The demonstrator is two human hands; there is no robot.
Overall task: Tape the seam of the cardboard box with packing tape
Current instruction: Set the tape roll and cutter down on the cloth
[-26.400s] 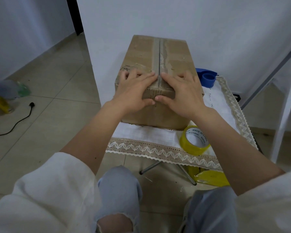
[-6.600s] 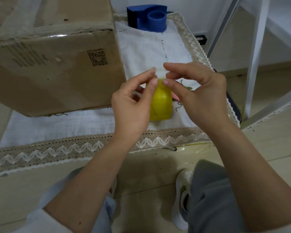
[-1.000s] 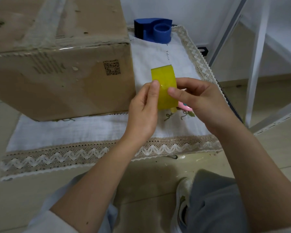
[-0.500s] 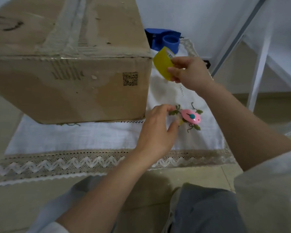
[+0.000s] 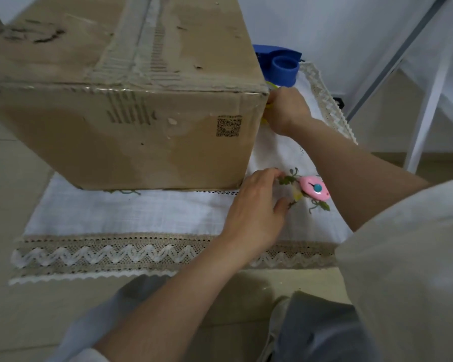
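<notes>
Right hand (image 5: 285, 111) moved tape roll (image 5: 268, 104) behind box (image 5: 131, 121).

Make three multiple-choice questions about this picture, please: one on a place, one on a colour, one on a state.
1. Where is the right hand?
A. on top of the box
B. at the right corner of the cardboard box
C. on the floor

2. What colour is the tape dispenser behind the box?
A. blue
B. red
C. green

3. What is the left hand doing?
A. lifting the box
B. holding scissors
C. reaching, fingers curled, beside the pink cutter on the white cloth

Answers: 1 B, the hand sits against that corner; 2 A, its plastic is blue; 3 C, the cutter lies just past the fingers.
</notes>
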